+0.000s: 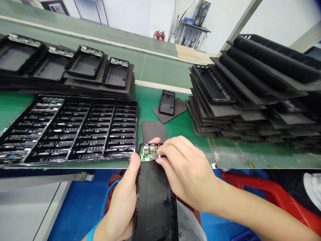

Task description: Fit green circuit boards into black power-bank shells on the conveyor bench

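My left hand (pixel 126 192) is wrapped round the left side of a black plastic power bank case (pixel 155 197), holding it tilted at the table's front edge with its hollow inside facing me. A green circuit board (pixel 147 155) with a small digit display lies across the top end of this case. The fingers of my right hand (pixel 187 169) are closed in a pinch on the board's right end; their tips partly hide it. Just beyond the case lies a dark foam sheet (pixel 153 130).
A black tray (pixel 100 129) with rows of slots stands at left, circuit boards in its left column. Behind it, cases fitted with boards (pixel 85 62) rest on foam sheets. Stacked cases and foam sheets (pixel 225 110) rise at right. One small case (pixel 167 102) lies mid-table. A red stool (pixel 271 190) is below right.
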`<act>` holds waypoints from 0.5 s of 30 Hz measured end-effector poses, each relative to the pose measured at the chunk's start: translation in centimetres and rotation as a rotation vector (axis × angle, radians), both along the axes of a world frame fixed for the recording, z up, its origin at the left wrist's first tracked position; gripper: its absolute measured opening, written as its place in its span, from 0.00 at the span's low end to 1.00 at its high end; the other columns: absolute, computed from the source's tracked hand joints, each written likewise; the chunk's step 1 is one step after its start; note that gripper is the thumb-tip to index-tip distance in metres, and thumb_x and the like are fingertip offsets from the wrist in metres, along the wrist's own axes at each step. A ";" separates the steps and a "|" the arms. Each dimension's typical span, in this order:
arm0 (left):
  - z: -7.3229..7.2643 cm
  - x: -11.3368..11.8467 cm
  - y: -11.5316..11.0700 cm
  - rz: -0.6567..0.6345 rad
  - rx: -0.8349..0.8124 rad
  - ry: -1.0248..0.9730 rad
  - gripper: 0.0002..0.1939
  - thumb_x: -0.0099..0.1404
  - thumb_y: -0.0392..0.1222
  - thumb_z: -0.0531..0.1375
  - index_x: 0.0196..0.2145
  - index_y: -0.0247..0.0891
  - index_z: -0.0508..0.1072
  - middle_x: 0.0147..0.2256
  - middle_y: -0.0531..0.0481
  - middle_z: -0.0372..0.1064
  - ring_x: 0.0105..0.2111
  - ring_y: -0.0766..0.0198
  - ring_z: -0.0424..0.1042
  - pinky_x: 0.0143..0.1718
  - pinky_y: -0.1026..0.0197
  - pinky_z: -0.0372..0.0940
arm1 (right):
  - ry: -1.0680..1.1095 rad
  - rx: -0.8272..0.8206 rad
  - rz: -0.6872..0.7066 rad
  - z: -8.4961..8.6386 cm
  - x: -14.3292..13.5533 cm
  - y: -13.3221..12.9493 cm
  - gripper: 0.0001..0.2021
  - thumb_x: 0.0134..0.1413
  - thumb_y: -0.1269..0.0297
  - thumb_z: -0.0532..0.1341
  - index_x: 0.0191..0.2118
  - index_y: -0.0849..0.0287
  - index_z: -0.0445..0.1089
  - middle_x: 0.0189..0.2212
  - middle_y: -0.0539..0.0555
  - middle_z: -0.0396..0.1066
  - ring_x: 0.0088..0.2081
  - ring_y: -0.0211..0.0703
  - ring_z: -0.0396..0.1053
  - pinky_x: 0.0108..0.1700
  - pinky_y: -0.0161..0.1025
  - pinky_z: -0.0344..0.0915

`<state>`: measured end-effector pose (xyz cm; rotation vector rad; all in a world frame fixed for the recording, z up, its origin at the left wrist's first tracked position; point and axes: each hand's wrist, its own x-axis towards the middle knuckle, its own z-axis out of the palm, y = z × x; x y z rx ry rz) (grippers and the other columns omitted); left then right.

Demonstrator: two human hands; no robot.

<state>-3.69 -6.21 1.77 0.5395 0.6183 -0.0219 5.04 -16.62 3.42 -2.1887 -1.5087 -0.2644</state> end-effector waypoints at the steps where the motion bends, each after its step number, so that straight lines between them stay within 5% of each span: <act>1: -0.1 0.0 0.0 -0.010 0.026 -0.006 0.23 0.63 0.58 0.49 0.51 0.49 0.70 0.46 0.55 0.72 0.50 0.59 0.68 0.49 0.59 0.65 | 0.023 0.002 -0.013 0.0 0.0 0.0 0.08 0.55 0.77 0.52 0.33 0.66 0.68 0.30 0.58 0.68 0.35 0.45 0.64 0.38 0.42 0.67; 5: -0.4 0.1 0.2 -0.032 0.049 -0.012 0.24 0.64 0.58 0.47 0.52 0.48 0.68 0.44 0.53 0.74 0.47 0.57 0.70 0.46 0.57 0.68 | 0.056 0.053 -0.034 -0.3 0.3 0.3 0.08 0.56 0.75 0.53 0.32 0.63 0.68 0.31 0.57 0.68 0.35 0.44 0.64 0.37 0.42 0.66; 9: -0.7 -0.1 0.5 -0.025 0.013 0.015 0.23 0.59 0.57 0.54 0.46 0.42 0.73 0.42 0.49 0.75 0.46 0.53 0.71 0.44 0.56 0.69 | 0.244 0.126 -0.039 -0.7 1.0 0.5 0.09 0.53 0.71 0.59 0.41 0.59 0.67 0.40 0.56 0.70 0.42 0.45 0.65 0.43 0.42 0.66; 12: -0.8 -0.4 0.5 0.019 0.221 0.064 0.19 0.57 0.51 0.60 0.45 0.44 0.73 0.45 0.52 0.73 0.50 0.56 0.68 0.46 0.62 0.67 | 0.389 0.139 0.023 -1.2 1.2 0.2 0.13 0.54 0.71 0.59 0.47 0.59 0.65 0.40 0.54 0.71 0.41 0.41 0.68 0.44 0.40 0.67; 15: -1.0 -0.7 0.5 0.012 0.546 0.051 0.20 0.60 0.48 0.59 0.51 0.49 0.68 0.52 0.56 0.68 0.55 0.60 0.63 0.50 0.65 0.63 | 0.304 0.199 0.029 -1.6 1.1 -0.2 0.12 0.54 0.71 0.59 0.45 0.63 0.66 0.38 0.56 0.72 0.39 0.41 0.69 0.41 0.39 0.69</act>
